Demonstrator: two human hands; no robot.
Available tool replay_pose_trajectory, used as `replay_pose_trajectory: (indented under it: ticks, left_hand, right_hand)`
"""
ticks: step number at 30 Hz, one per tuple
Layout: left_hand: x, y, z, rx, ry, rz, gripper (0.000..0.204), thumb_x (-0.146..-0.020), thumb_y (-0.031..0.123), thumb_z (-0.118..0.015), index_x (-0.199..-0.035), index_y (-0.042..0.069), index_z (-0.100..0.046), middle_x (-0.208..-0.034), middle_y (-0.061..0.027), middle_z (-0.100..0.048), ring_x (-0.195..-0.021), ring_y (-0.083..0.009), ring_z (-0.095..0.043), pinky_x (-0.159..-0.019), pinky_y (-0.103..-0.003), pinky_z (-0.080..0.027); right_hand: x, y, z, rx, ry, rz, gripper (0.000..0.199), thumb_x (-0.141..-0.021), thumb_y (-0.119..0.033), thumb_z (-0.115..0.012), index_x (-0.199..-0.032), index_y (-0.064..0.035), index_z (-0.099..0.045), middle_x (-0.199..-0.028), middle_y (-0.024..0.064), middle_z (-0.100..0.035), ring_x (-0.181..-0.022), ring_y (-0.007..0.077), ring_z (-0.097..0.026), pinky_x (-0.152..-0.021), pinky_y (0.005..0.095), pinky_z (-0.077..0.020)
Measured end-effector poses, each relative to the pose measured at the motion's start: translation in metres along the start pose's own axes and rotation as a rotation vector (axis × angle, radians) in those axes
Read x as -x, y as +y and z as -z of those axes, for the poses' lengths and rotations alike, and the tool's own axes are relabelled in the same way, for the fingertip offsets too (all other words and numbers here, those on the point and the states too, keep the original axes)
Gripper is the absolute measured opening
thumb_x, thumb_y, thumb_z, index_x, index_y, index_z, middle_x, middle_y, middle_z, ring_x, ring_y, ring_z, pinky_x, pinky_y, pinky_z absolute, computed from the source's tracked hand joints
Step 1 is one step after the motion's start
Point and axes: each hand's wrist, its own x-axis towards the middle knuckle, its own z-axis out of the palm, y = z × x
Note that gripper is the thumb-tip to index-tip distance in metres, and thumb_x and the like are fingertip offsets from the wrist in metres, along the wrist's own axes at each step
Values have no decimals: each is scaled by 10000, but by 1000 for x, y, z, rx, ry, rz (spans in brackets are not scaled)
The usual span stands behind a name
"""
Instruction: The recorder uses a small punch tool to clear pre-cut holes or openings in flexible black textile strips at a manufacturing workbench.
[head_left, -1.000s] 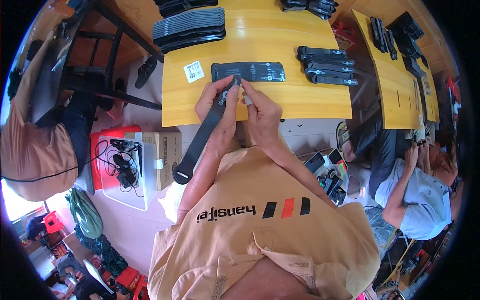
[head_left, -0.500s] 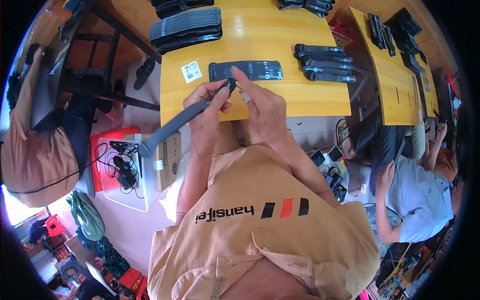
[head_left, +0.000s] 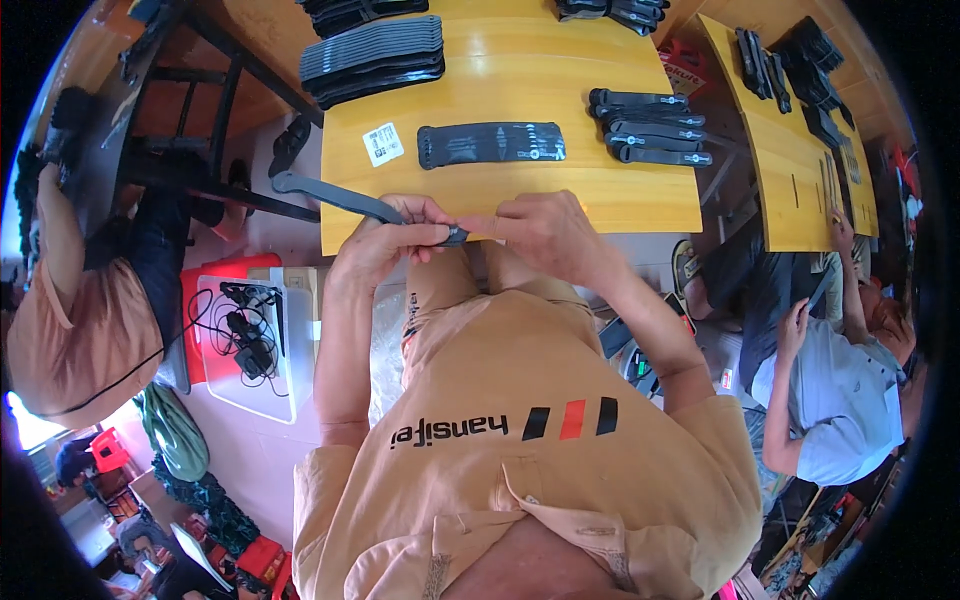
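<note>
A dark grey strap (head_left: 330, 192) with a thicker black end is in my left hand (head_left: 385, 240), at the table's near edge. My left thumb and fingers are closed round it near that end, and its loose length sticks out to the left. My right hand (head_left: 545, 230) comes from the right with curled fingers, its index fingertip and thumb at the black end; exactly how they grip it is partly hidden. Just beyond my hands, a flat row of dark straps in clear film (head_left: 490, 143) lies on the yellow table (head_left: 500, 200).
A white label (head_left: 382, 144) lies left of the wrapped straps. Strap stacks lie at the far left (head_left: 372, 60) and right (head_left: 650, 128). A clear bin of cables (head_left: 250, 345) stands on the floor at left. Other people sit at both sides.
Both hands have drawn back toward me, off the wrapped straps. The held strap's loose end has swung from pointing down-left to up-left. My right index finger now reaches leftward to the strap's black end.
</note>
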Motion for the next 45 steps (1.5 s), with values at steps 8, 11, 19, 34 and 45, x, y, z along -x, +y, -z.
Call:
replay_pose_trajectory:
  ticks: [8, 11, 19, 34, 45]
  left_hand:
    - [0, -6, 4, -33, -87, 58, 97, -713, 52, -672, -780, -1, -628, -662, -34, -601, -507, -62, -522, -458, -164, -383]
    - [-2, -4, 8, -12, -146, 56, 94, -731, 65, -663, -782, -3, -624, -663, -38, -603, -506, -66, -526, -459, -164, -392]
    - [-2, -15, -17, 131, 113, 87, 261, -856, 259, -591, -812, 2, -604, -634, -54, -598, -490, -95, -552, -445, -193, -440]
    - [4, -31, -58, -268, 279, -324, 299, -888, 223, -562, -705, -13, -580, -570, -13, -536, -508, -52, -500, -446, -196, -399]
    - [6, -25, -52, -57, 95, -389, 304, -893, 191, -524, -634, 32, -542, -506, 17, -474, -438, -35, -424, -394, -179, -304]
  right_hand:
    - [19, -18, -21, -131, 14, -82, 482, -673, -51, -585, -1126, -213, -609, -602, 35, -525, -523, 218, -540, -444, 325, -416]
    - [19, -26, -27, -105, 105, -73, 453, -693, -46, -571, -1118, -197, -612, -594, 39, -525, -514, 228, -542, -451, 337, -422]
    - [17, -22, -25, -359, 264, -455, 461, -680, 119, -497, -1062, -91, -647, -694, 122, -604, -580, 209, -590, -540, 288, -468]
    - [25, -25, -19, -1101, 127, -764, 381, -790, 98, -417, -1100, -2, -613, -690, -4, -564, -565, 50, -460, -494, 195, -380]
    - [21, -33, 6, -1590, 45, -887, 242, -890, -101, -521, -1102, -34, -617, -608, -18, -484, -501, 34, -388, -427, 170, -267]
